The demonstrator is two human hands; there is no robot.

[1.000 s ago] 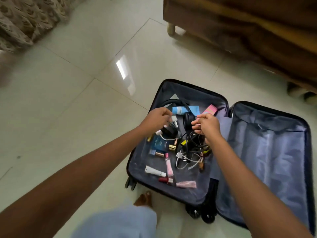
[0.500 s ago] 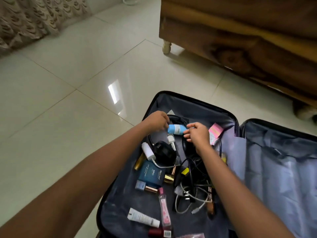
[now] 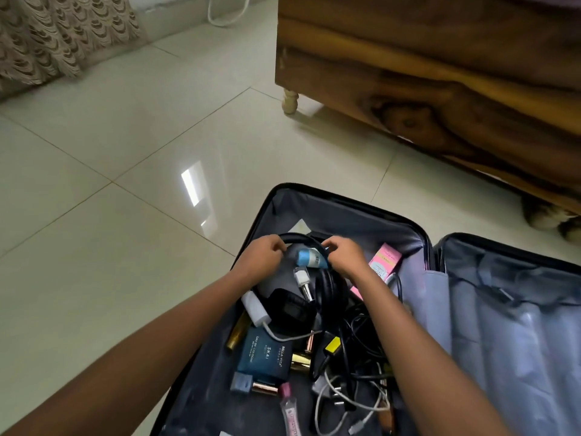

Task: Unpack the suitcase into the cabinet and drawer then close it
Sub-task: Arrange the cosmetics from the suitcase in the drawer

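Observation:
A black suitcase [image 3: 345, 204] lies open on the floor, its left half full of small items. My left hand [image 3: 262, 258] and my right hand [image 3: 344, 258] both grip the band of black headphones [image 3: 328, 289] near the far end of that half. Between my hands lies a blue-and-white tube [image 3: 309, 258]. Below are a small white bottle [image 3: 302, 278], a white charger [image 3: 255, 308], a black pouch [image 3: 290, 309], a dark blue cologne box [image 3: 265, 357], tangled cables [image 3: 352, 382] and a pink box [image 3: 384, 262]. The right half [image 3: 509, 325] holds only grey lining.
A wooden bed frame [image 3: 424, 77] with a turned pale leg [image 3: 290, 100] stands just beyond the suitcase. A patterned curtain [image 3: 59, 36] hangs at the far left. Glossy tile floor [image 3: 110, 215] spreads to the left of the case.
The camera has come closer and tilted up. Both hands moved from the middle of the case to its far end and took hold of the headphone band.

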